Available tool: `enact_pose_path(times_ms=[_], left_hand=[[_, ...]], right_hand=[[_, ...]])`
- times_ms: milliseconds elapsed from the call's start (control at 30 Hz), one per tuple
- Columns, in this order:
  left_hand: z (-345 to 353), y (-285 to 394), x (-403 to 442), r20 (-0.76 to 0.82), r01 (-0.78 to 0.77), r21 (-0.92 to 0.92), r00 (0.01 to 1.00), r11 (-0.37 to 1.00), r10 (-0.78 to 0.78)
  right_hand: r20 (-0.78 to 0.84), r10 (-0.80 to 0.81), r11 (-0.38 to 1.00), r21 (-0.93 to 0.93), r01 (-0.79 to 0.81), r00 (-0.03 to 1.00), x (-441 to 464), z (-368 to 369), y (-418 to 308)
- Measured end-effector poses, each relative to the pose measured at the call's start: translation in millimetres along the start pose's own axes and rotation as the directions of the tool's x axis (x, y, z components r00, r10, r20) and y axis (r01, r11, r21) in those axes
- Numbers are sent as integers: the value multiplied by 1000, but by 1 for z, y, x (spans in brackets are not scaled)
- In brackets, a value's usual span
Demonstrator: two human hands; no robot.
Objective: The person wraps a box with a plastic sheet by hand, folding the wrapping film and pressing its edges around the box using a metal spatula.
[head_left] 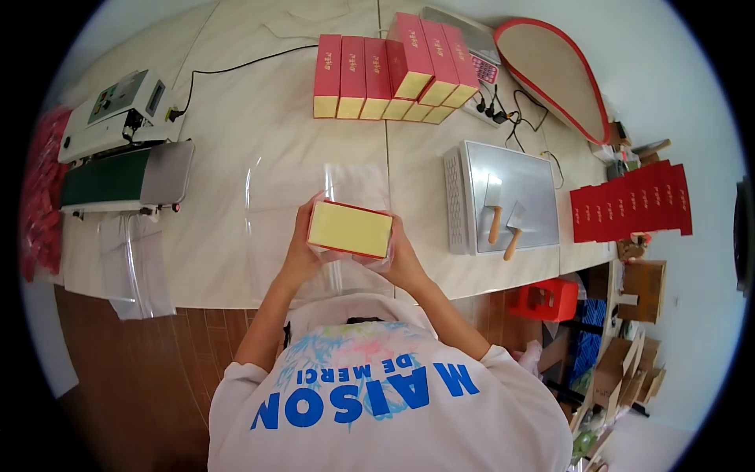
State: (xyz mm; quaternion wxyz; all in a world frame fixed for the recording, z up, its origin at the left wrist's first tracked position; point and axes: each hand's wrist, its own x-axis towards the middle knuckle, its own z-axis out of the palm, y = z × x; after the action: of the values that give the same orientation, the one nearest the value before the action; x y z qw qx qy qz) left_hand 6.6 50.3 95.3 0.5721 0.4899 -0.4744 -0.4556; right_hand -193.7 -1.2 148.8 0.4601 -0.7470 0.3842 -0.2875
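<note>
Between my two hands I hold a red box with a pale yellow face [350,229] turned up toward me, above the near edge of the table. My left hand [302,244] is closed round its left side, and my right hand [399,253] grips its right side. Clear plastic film shows around the box by the fingers, though how far it covers the box I cannot tell. Under and behind my hands lies a clear plastic sheet [277,193] on the light table [224,141].
Red and yellow boxes [377,75] stand stacked at the back. A sealing machine [126,149] is at the left. Two wooden-handled scrapers [494,208] lie on a metal hot plate [519,173] at right. Flat red cartons [633,204] and a red stool [546,300] are farther right.
</note>
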Motion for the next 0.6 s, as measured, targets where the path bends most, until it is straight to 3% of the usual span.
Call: enact_pose_path(times_ms=[100,233,300,367,400,433,500,533,600], left_hand=[[12,7,1,-18,38,36,999,999,-38],[13,18,4,-24,-11,63,1000,998,12],[15,36,5,-2,4,78,1000,997,-4],[20,55,8,-81,2,104,997,995,7],[23,75,7,-148,90,290,988,953,-48],[23,84,7,-154,96,301,987,949,-51],[24,94,7,-292,272,522,948,808,-130],[24,96,6,-296,274,527,946,805,-128],[19,100,5,-331,347,728,933,591,-140]], right_hand=[[-79,18,979,203,-2,997,-3,-4,13],[-34,0,973,230,8,999,5,-34,4],[19,0,1000,27,-1,1000,12,-42,0],[-34,-16,1000,-14,16,999,16,-43,-10],[-51,-8,995,-104,3,999,18,-42,-9],[-68,-4,981,-195,-10,998,19,-41,-10],[-102,-38,983,-185,18,994,18,-41,-15],[-143,-67,981,-188,39,987,18,-42,-18],[-181,-129,978,-184,95,975,16,-48,-23]])
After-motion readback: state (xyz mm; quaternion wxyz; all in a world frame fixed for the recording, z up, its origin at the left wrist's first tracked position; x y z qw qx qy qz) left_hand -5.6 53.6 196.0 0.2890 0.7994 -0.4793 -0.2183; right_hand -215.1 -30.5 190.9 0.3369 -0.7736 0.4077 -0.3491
